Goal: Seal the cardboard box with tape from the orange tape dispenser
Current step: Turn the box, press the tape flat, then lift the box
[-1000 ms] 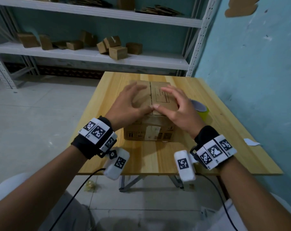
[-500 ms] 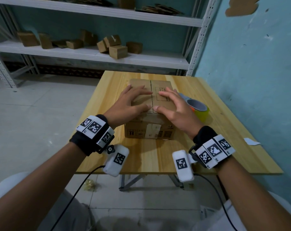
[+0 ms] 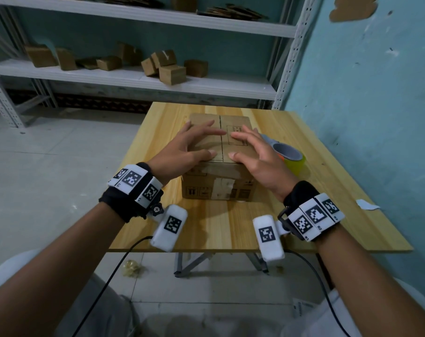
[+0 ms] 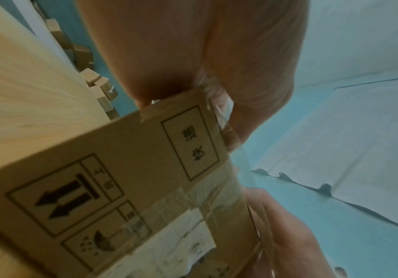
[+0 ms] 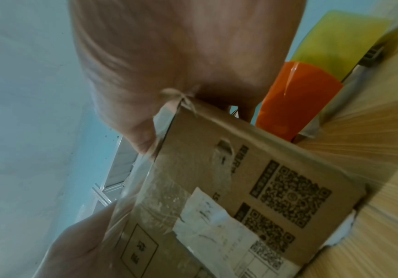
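Observation:
A brown cardboard box (image 3: 218, 188) stands in the middle of the wooden table (image 3: 231, 229), its two top flaps down and meeting along a centre seam. My left hand (image 3: 192, 147) lies flat on the left flap with its fingers spread. On the right flap my right hand (image 3: 253, 152) rests the same way. The orange tape dispenser (image 3: 288, 154), with a yellow-green roll, sits on the table just right of the box, behind my right hand. The right wrist view shows the dispenser (image 5: 295, 101) past the box's front face (image 5: 252, 188). Old tape and a torn label cover the front (image 4: 145, 206).
A blue wall (image 3: 377, 93) runs close along the table's right side. A white paper scrap (image 3: 366, 205) lies at the right edge. Metal shelving (image 3: 133, 76) with small cardboard boxes stands behind the table. Bare tabletop lies in front of the box.
Both hands slid back along the flaps toward me and spread flatter on the box top. The dispenser shows more from behind my right hand. The box stayed in place.

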Motion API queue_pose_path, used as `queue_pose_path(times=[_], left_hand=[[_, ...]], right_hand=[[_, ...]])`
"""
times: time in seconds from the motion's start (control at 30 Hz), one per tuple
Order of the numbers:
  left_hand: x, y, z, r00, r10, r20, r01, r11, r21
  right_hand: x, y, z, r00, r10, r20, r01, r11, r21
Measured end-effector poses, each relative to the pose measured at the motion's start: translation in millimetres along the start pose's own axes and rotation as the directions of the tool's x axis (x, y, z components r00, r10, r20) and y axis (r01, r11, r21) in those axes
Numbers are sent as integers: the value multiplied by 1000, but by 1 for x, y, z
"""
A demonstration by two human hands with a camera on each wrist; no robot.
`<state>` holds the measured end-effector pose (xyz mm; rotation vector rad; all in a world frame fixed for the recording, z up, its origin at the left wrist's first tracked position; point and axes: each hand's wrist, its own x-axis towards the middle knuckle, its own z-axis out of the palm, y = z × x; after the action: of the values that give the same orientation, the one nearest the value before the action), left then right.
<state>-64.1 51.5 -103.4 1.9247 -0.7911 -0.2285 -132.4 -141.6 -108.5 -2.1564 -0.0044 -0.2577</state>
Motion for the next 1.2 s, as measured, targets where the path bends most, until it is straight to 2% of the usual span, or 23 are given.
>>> queue_pose_path(times=[0.17,0.43,0.6,0.83,0.97,1.2], left_hand=[[2,-2,-2,1000,17,17,-16,997,-78],[8,-10,-6,996,70,47,-59,978,-201],[13,-19,-10,991,110,81,-83,956,-281],[20,-25,-12,987,128,92,-84,919,-384],[22,-28,-12,989,117,93,-67,902,-427],[22,-31,-15,984,127,125,-51,873,-485]], right_hand=[[1,3,-4,999,-9,35,8,999,46],[11,16,-8,995,-25,101,2,974,224],[14,20,-9,992,-49,119,-4,913,408],[22,29,-10,990,-79,118,4,847,532],[25,35,-13,984,-106,140,-8,769,640],[28,44,-15,978,-129,164,-19,726,687]])
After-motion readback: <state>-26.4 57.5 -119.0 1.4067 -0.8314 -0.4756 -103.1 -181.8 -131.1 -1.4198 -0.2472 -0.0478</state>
